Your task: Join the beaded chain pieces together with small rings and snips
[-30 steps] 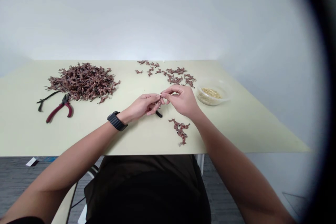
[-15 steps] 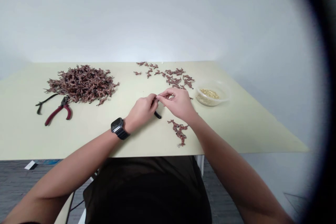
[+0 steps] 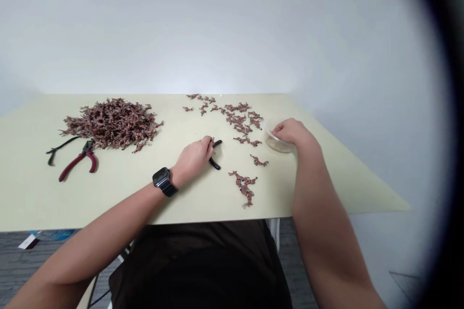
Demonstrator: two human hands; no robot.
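Observation:
My left hand (image 3: 195, 157) is closed, thumb and index finger pinching a small brown deer-like figurine (image 3: 212, 139); most of it is hidden by the fingers. Beside and partly beneath that hand are black-handled pliers (image 3: 215, 164), lying on the table with their jaws out of sight. My right hand (image 3: 292, 131) reaches over the rim into a clear plastic bowl (image 3: 278, 146) holding tiny gold-coloured pieces. Its fingers are bent together, and the tips are too hidden to show what they grip. A single figurine (image 3: 259, 161) lies left of my right forearm.
A big heap of brown figurines (image 3: 114, 123) covers the left of the pale table (image 3: 181, 203). Next to it lie red-handled pliers (image 3: 78, 164) and a black tool (image 3: 60, 148). Several figurines (image 3: 239, 118) are spread at the back, and a small cluster (image 3: 244, 187) lies in front.
My right hand has left my left hand's fingertips and moved right into the bowl. My left hand stays near the same place, still pinching. The whole view has shifted slightly.

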